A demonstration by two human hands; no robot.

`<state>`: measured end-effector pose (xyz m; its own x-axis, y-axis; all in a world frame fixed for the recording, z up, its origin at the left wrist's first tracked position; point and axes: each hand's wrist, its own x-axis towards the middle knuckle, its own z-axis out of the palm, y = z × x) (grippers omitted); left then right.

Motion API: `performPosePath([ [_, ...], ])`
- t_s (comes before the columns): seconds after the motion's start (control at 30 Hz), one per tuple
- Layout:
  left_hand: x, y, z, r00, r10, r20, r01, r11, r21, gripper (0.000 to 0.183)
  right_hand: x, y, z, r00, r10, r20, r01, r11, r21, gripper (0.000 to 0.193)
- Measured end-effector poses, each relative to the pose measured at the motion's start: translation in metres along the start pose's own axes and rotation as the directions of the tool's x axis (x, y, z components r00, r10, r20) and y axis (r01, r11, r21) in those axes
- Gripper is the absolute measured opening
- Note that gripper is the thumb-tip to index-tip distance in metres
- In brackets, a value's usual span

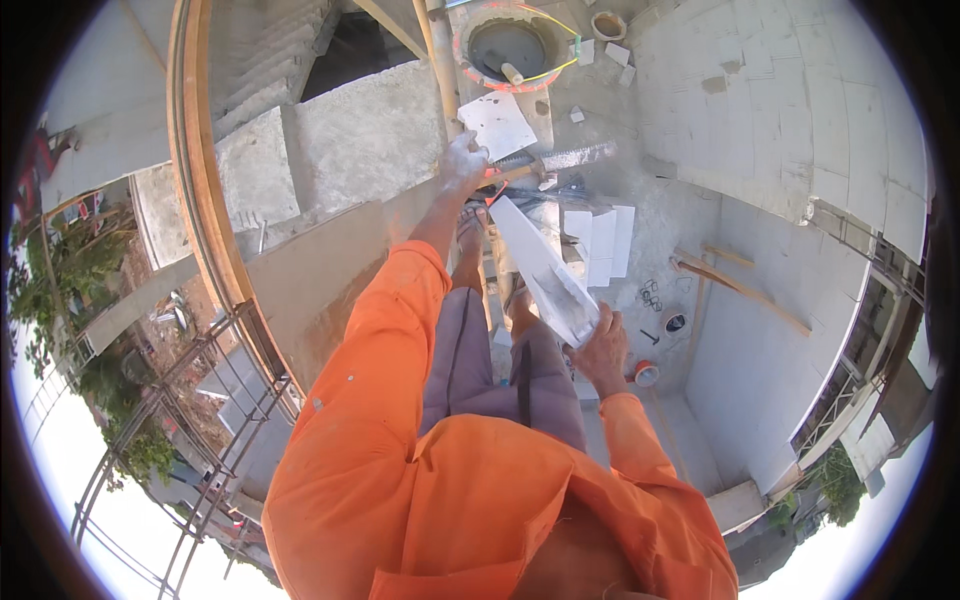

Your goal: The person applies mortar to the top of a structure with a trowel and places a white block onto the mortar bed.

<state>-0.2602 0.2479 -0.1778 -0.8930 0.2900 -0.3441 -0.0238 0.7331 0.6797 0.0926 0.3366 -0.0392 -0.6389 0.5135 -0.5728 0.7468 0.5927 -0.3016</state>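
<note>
My right hand [602, 352] grips the near end of a long white block [540, 268], with grey smears on its face. The block slants away toward my left hand, its far end beside my legs. My left hand [463, 165], whitened with dust, is stretched forward, fingers curled at a wooden pole [439, 60]; part of the grip is hidden. Just right of that hand lie a hammer-like tool with a wooden handle [515, 174] and a toothed saw blade [585, 155]. A flat white piece [497, 124] rests just beyond.
A round tub of grey mix [508, 48] stands at the far end. White slabs [602, 245] lie right of the block. Farther right are loose timber [750, 290] and a small orange-rimmed bucket [646, 373]. Block walls rise at right; a steel rebar cage [200, 440] is at lower left.
</note>
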Motion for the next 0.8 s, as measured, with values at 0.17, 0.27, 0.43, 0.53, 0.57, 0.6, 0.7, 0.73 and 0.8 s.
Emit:
performPosePath([
  [0.17,-0.178,-0.085,-0.060,0.923,-0.379,0.070,0.368,0.921,0.126,0.041,0.001,0.006,0.006,0.997,-0.082,-0.015,0.082,0.996,-0.023,0.084],
  [0.27,-0.282,-0.163,-0.095,0.795,-0.605,-0.026,0.606,0.796,0.003,0.040,0.003,0.004,0.009,0.992,-0.126,-0.020,0.125,0.992,-0.036,0.083],
  [0.43,-0.359,-0.155,-0.136,0.754,-0.643,-0.133,0.652,0.757,0.040,0.041,0.002,-0.011,0.009,0.990,-0.137,-0.020,0.136,0.989,-0.051,0.080],
  [0.53,-0.353,-0.111,-0.123,0.787,-0.616,-0.035,0.617,0.785,0.061,0.041,0.006,-0.038,0.002,0.987,-0.159,-0.021,0.157,0.985,-0.066,0.077],
  [0.57,-0.352,-0.102,-0.112,0.819,-0.574,0.017,0.570,0.816,0.096,0.042,0.005,-0.051,0.002,0.987,-0.160,-0.013,0.158,0.985,-0.073,0.076],
  [0.6,-0.353,-0.093,-0.099,0.844,-0.531,0.074,0.520,0.845,0.127,0.043,0.005,-0.062,0.000,0.987,-0.158,-0.004,0.157,0.984,-0.083,0.075],
  [0.7,-0.339,-0.053,-0.056,0.886,-0.379,0.267,0.389,0.921,0.020,0.058,0.028,-0.094,-0.002,0.993,-0.121,0.001,0.119,0.976,-0.184,0.073],
  [0.73,-0.340,-0.045,-0.041,0.909,-0.311,0.276,0.323,0.946,0.005,0.066,0.032,-0.107,-0.005,0.994,-0.103,0.034,0.108,0.973,-0.203,0.075],
  [0.8,-0.336,-0.025,-0.025,0.883,-0.327,0.338,0.391,0.909,-0.144,0.078,0.046,-0.140,-0.019,0.994,-0.074,0.081,0.091,0.967,-0.239,0.079],
])
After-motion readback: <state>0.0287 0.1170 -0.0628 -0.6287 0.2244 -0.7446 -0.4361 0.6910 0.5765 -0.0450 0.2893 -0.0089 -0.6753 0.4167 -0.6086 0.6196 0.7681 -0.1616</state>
